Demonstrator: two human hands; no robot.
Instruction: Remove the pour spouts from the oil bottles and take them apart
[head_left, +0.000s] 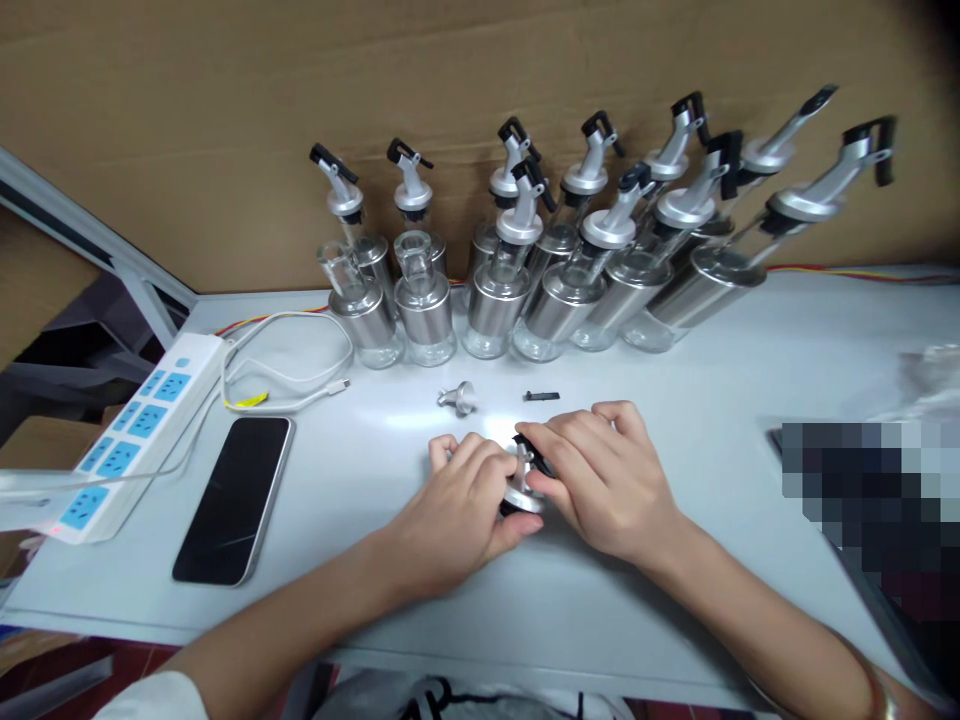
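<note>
Both hands low over desk (675,600), fingers curled tight. Left hand (457,500) & right hand (600,480) clamped together on one silver pourer cap (521,492), w/ black lever on top. Cap sits between the two sets of fingertips, mostly hidden; round base faces the person, long axis approx. running away toward the bottles (525,290). Loose spout (459,398) & black clip (541,396) lie just beyond.

Pourer spout cap (523,487): silver metal round collar with black lever part on top, lying tilted on white table near its front edge, largely covered by both hands, one on each side; details of underside not visible
</note>
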